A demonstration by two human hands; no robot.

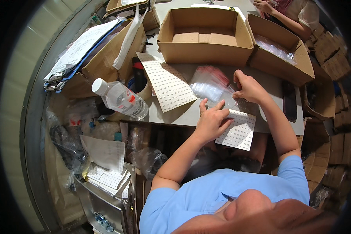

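My left hand (213, 121) holds a small white sheet of printed labels (242, 132) at the table's front edge, its thumb lying on the sheet. Its other fingers reach onto a pile of clear plastic zip bags (210, 87) with red strips along the top. My right hand (249, 88) is over the right side of these bags, fingers curled in a pinch; what is between the fingertips is too small to make out. A larger cream label sheet (167, 82) lies left of the bags, its upper end raised.
An open cardboard box (204, 52) stands behind the bags, and another box (279, 64) holding clear bags is beside it. A water bottle (121, 99) leans at left. A dark phone (289, 101) lies at right. Another person's arm (286, 21) shows at the far right.
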